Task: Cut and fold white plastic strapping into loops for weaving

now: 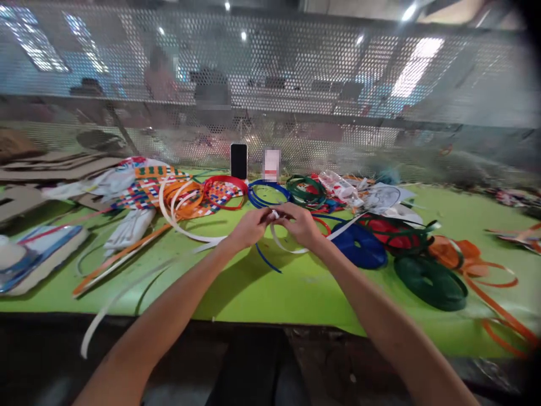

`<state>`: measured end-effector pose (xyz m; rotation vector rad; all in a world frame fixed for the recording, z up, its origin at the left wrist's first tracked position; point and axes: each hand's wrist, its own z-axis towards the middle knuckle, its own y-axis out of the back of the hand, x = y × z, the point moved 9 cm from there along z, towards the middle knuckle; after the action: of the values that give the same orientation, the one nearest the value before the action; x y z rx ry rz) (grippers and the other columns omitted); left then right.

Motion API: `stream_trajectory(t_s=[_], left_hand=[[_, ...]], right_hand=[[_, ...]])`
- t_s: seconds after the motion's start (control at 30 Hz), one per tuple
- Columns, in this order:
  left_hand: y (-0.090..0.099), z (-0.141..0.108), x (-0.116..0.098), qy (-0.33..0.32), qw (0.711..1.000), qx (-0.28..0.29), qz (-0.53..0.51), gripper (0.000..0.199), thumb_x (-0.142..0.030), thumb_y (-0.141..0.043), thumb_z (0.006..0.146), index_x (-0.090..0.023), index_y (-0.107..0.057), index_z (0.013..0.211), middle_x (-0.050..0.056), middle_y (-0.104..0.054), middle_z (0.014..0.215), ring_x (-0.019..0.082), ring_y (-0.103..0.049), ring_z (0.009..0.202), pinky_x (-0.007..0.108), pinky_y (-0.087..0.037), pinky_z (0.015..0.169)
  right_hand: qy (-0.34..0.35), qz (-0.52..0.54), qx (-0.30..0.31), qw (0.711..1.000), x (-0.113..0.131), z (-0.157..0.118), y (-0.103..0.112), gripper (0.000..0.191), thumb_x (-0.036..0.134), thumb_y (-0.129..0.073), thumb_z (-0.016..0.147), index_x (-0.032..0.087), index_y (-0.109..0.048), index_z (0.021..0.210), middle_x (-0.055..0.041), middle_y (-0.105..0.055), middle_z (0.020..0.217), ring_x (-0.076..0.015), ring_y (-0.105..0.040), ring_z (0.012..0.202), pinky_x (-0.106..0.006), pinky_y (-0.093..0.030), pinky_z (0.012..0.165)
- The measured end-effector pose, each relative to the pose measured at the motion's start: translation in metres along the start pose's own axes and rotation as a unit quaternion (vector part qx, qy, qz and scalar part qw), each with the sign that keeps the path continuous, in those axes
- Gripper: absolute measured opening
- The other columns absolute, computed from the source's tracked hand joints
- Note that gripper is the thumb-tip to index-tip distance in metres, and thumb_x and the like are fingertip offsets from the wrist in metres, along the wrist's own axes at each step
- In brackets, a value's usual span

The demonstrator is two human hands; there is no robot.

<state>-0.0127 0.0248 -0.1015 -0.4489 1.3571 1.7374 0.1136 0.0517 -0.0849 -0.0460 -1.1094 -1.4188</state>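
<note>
My left hand (252, 227) and my right hand (301, 224) meet above the middle of the green table. Their fingers pinch a small folded piece of white strip (274, 214) between them. A loop of white strip (284, 246) hangs below the fingers, and more white strip runs out to either side. A blue strip (268, 260) shows under my hands. Just behind them lies a coil of blue strip (258, 198). To the right of my right hand is a flat blue roll (359, 246).
Green rolls (431, 282), orange strips (499, 304) and red coils lie at the right. Woven colourful pieces (147, 186), cardboard (54, 166) and a white-and-blue item (46, 254) are at the left. A phone (239, 162) stands before the perforated metal screen (270, 67).
</note>
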Motion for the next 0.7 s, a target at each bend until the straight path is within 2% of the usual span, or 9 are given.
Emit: stream_trajectory(t_s=[0.07, 0.17, 0.3, 0.37, 0.5, 0.63, 0.7], left_hand=[[-0.005, -0.002, -0.002, -0.009, 0.999, 0.021, 0.023, 0.031, -0.035, -0.049, 0.104, -0.018, -0.072, 0.115, 0.012, -0.08, 0.114, 0.028, -0.073, 0.101, 0.035, -0.051, 0.085], [-0.012, -0.004, -0.005, -0.014, 0.996, 0.044, 0.071, 0.03, -0.035, -0.046, 0.105, -0.019, -0.071, 0.107, 0.012, -0.08, 0.107, 0.027, -0.073, 0.092, 0.035, -0.052, 0.08], [-0.016, -0.007, -0.007, -0.003, 0.988, 0.061, 0.144, 0.03, -0.032, -0.042, 0.106, -0.019, -0.068, 0.103, 0.014, -0.079, 0.103, 0.029, -0.074, 0.091, 0.036, -0.05, 0.077], [-0.017, -0.009, -0.008, 0.005, 0.981, 0.07, 0.183, 0.03, -0.032, -0.04, 0.106, -0.019, -0.067, 0.109, 0.015, -0.079, 0.105, 0.031, -0.075, 0.094, 0.037, -0.05, 0.077], [-0.017, -0.013, -0.009, 0.014, 0.971, 0.077, 0.225, 0.033, -0.03, -0.04, 0.105, -0.019, -0.055, 0.132, 0.013, -0.08, 0.101, 0.032, -0.077, 0.091, 0.036, -0.049, 0.073], [-0.019, -0.014, -0.012, -0.002, 0.964, 0.094, 0.251, 0.037, -0.029, -0.046, 0.102, -0.019, -0.049, 0.137, 0.011, -0.081, 0.1, 0.034, -0.077, 0.089, 0.036, -0.047, 0.07], [-0.021, -0.013, -0.014, -0.009, 0.958, 0.099, 0.267, 0.036, -0.033, -0.042, 0.105, -0.019, -0.05, 0.137, 0.012, -0.08, 0.101, 0.034, -0.077, 0.089, 0.036, -0.046, 0.069]], right_hand=[[0.008, -0.012, -0.025, 1.0, -0.001, -0.008, 0.002, 0.028, 0.03, -0.066, 0.096, 0.024, -0.08, 0.119, -0.0103, -0.079, 0.113, -0.0256, -0.072, 0.107, -0.04, -0.055, 0.099], [0.0, -0.019, -0.042, 0.999, -0.002, -0.018, 0.007, 0.02, 0.034, -0.07, 0.094, 0.025, -0.082, 0.107, -0.0099, -0.081, 0.11, -0.0262, -0.072, 0.105, -0.041, -0.055, 0.1], [-0.062, 0.017, -0.045, 0.997, -0.01, -0.021, 0.008, 0.018, 0.034, -0.074, 0.089, 0.021, -0.081, 0.099, -0.009, -0.08, 0.099, -0.0235, -0.072, 0.092, -0.037, -0.056, 0.088], [-0.112, 0.067, -0.039, 0.991, -0.017, -0.021, 0.005, 0.021, 0.038, -0.078, 0.085, 0.019, -0.079, 0.095, -0.0081, -0.079, 0.093, -0.0219, -0.072, 0.084, -0.035, -0.057, 0.081], [-0.192, 0.173, 0.01, 0.966, -0.026, -0.023, -0.009, 0.033, 0.049, -0.082, 0.077, 0.019, -0.075, 0.09, -0.0048, -0.076, 0.078, -0.0179, -0.067, 0.065, -0.032, -0.055, 0.065], [-0.214, 0.201, 0.004, 0.956, -0.028, -0.023, -0.007, 0.034, 0.047, -0.084, 0.073, 0.016, -0.073, 0.082, -0.0037, -0.071, 0.066, -0.0148, -0.061, 0.053, -0.03, -0.052, 0.057], [-0.212, 0.201, -0.007, 0.956, -0.029, -0.022, -0.003, 0.032, 0.045, -0.083, 0.073, 0.016, -0.073, 0.079, -0.0039, -0.07, 0.063, -0.0145, -0.061, 0.052, -0.029, -0.05, 0.055]])
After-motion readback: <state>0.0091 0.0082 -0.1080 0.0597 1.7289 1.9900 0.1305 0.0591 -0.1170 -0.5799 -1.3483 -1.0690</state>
